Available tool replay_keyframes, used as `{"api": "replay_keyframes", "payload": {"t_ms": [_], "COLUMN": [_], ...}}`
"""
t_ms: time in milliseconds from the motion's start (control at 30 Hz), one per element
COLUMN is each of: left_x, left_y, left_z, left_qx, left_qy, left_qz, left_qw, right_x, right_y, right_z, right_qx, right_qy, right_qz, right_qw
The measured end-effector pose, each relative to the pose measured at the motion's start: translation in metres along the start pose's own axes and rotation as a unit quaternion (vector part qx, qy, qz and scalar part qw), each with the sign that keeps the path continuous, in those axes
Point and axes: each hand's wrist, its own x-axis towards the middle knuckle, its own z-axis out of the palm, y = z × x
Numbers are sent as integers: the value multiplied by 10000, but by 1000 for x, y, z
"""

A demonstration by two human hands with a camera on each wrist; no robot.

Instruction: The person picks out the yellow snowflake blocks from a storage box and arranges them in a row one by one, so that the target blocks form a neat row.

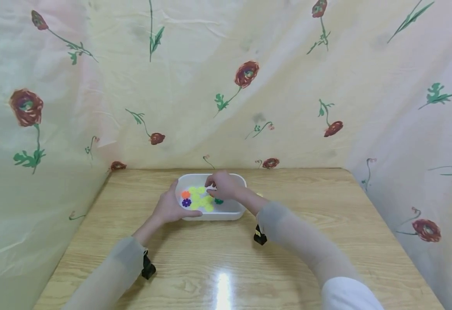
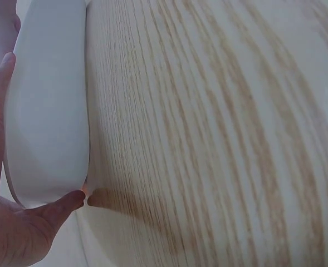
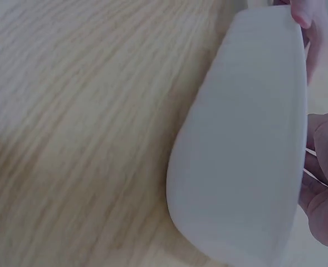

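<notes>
A white plastic tub [image 1: 226, 216] stands on the wooden table near its far edge. Inside lie several yellow flower-shaped pieces [image 1: 194, 200], an orange one [image 1: 185, 194], a purple one [image 1: 186, 202] and a green one [image 1: 219, 201]. My left hand [image 1: 169, 206] grips the tub's left end, thumb along the front rim and fingers round the side. Over the front wall, my right hand [image 1: 226, 185] reaches into the tub with bent fingers. Whether those fingertips pinch a piece is too small to tell. In the right wrist view, the tub wall [image 3: 241, 139] partly hides them.
The wooden table [image 1: 194, 258] extends around the tub. A flower-patterned cloth [image 1: 194, 86] hangs behind and along both sides. Something small and pale yellow [image 1: 260, 195] shows just beyond the right wrist. Black wrist devices [image 1: 148, 269] hang beneath both forearms.
</notes>
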Motion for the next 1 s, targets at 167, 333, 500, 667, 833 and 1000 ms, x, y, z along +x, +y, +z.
{"api": "replay_keyframes", "payload": {"t_ms": [167,333,500,667,833,1000], "left_x": [0,-1,-1,-2,-4,-4], "left_y": [0,0,0,3,4,3], "left_z": [1,2,1,1,1,1], "left_qx": [47,82,1,-71,-74,-110], "left_qy": [26,53,33,37,32,33], "left_qz": [-38,-83,4,74,-6,6], "left_qw": [10000,9999,10000,9999,10000,9999], "right_x": [2,1,-1,0,2,3], "right_y": [-6,-12,-17,-19,-19,-20], "right_z": [9,20,31,38,40,42], "right_qx": [94,42,-57,-362,-435,-487], "right_qy": [-148,-264,-447,-502,-536,-502], "right_qz": [-36,-125,-153,-310,-265,-225], "right_qw": [9998,9996,9989,9976,9973,9973]}}
